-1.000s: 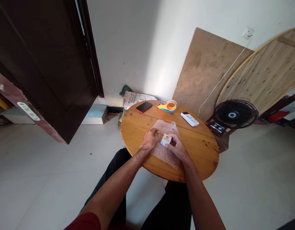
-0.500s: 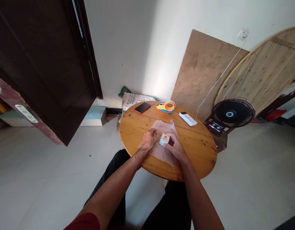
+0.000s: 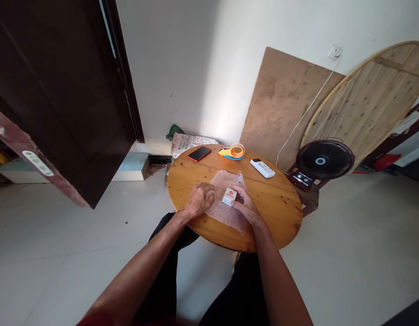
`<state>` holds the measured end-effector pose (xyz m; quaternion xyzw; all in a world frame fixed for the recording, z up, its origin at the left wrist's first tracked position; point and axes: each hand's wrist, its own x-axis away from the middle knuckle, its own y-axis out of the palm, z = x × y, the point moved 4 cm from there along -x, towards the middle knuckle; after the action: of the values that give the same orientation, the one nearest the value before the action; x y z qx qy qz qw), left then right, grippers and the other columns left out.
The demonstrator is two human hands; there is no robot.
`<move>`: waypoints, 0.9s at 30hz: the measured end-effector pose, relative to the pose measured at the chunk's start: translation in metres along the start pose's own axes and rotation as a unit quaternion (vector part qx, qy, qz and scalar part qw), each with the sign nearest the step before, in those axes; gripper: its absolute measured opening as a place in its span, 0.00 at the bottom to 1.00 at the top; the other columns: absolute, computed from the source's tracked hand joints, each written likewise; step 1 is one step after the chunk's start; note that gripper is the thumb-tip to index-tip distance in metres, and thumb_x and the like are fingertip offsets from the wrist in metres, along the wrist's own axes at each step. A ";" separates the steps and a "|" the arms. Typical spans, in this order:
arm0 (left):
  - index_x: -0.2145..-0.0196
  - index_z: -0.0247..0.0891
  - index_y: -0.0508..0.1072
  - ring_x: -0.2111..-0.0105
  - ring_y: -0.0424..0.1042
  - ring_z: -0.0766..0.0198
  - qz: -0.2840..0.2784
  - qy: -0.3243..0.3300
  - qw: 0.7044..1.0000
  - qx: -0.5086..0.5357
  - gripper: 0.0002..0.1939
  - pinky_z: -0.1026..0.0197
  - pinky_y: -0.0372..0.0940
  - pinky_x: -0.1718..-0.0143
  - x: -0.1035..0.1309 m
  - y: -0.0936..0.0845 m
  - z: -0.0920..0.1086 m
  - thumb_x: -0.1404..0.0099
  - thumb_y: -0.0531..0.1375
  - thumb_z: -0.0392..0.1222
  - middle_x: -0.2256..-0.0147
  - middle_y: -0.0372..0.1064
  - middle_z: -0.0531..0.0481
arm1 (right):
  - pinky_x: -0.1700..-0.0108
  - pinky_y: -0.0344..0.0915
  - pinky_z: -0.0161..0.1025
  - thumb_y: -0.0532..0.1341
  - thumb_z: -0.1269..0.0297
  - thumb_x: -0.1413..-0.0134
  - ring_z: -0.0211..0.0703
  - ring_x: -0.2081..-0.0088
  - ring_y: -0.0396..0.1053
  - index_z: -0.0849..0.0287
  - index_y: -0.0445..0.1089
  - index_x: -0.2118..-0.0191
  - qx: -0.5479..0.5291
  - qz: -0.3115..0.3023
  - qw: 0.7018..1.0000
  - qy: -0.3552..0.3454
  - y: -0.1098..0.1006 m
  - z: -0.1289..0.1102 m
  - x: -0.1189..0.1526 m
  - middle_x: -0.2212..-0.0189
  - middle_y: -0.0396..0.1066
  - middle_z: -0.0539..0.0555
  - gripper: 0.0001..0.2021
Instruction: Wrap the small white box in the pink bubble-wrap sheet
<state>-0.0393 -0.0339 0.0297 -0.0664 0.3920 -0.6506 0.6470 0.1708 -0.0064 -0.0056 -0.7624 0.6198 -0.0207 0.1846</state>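
Note:
A sheet of bubble wrap [image 3: 226, 213] lies flat on the round wooden table [image 3: 280, 213]. On it sits a small white box with a red mark [image 3: 228, 196]. My right hand [image 3: 245, 206] holds this box at its right side. My left hand [image 3: 199, 201] rests on the table at the wrap's left edge, fingers curled on the edge of the sheet.
At the table's far side lie a red phone [image 3: 199, 154], an orange and blue tape dispenser [image 3: 232, 151] and a white remote [image 3: 262, 168]. A black fan [image 3: 324, 160] stands on the floor at the right. Boards lean on the wall; a dark door stands at the left.
My left hand has slid left, from beside the box to the wrap's left edge. The view has shifted slightly. My right hand stays on the box.

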 end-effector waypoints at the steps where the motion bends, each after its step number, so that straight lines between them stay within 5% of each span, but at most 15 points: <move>1: 0.58 0.39 0.75 0.49 0.67 0.56 -0.036 0.043 0.998 -0.031 0.16 0.53 0.58 0.43 0.010 -0.004 0.006 0.45 0.57 0.33 0.55 0.73 0.46 | 0.42 0.58 0.51 0.64 0.64 0.58 0.50 0.46 0.65 0.53 0.62 0.46 0.004 0.002 1.000 -0.006 0.000 0.000 0.000 0.46 0.66 0.53 0.29; 5: 0.52 0.41 0.72 0.40 0.54 0.49 -0.139 0.130 0.972 -0.139 0.23 0.43 0.45 0.38 0.041 -0.003 0.022 0.48 0.61 0.35 0.46 0.65 0.44 | 0.42 0.59 0.50 0.64 0.65 0.58 0.49 0.47 0.66 0.53 0.63 0.46 0.010 0.005 1.000 -0.004 0.002 0.001 0.000 0.47 0.67 0.53 0.28; 11: 0.58 0.39 0.73 0.40 0.55 0.53 -0.119 0.160 0.957 -0.209 0.14 0.43 0.41 0.37 0.041 0.016 0.027 0.41 0.55 0.32 0.49 0.67 0.44 | 0.45 0.62 0.49 0.64 0.64 0.57 0.48 0.50 0.68 0.55 0.63 0.48 -0.015 0.015 1.000 -0.019 0.003 0.006 -0.002 0.50 0.69 0.54 0.27; 20: 0.69 0.39 0.72 0.51 0.65 0.58 -0.108 0.151 0.962 -0.201 0.06 0.48 0.45 0.39 0.048 0.023 0.028 0.40 0.55 0.34 0.59 0.71 0.47 | 0.48 0.64 0.48 0.66 0.62 0.58 0.46 0.54 0.70 0.55 0.65 0.50 -0.018 0.026 0.999 -0.018 0.005 0.003 -0.002 0.54 0.71 0.54 0.25; 27: 0.71 0.38 0.71 0.60 0.69 0.60 -0.182 0.152 0.940 -0.245 0.08 0.53 0.55 0.48 0.042 0.016 0.030 0.38 0.53 0.34 0.65 0.71 0.48 | 0.48 0.64 0.45 0.64 0.64 0.57 0.46 0.53 0.69 0.54 0.64 0.49 0.008 0.040 0.999 -0.035 0.004 0.004 -0.002 0.52 0.70 0.53 0.25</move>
<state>-0.0149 -0.0818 0.0230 -0.1936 0.6142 -0.6435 0.4137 0.1681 -0.0043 -0.0103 -0.7358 0.6426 0.0081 0.2133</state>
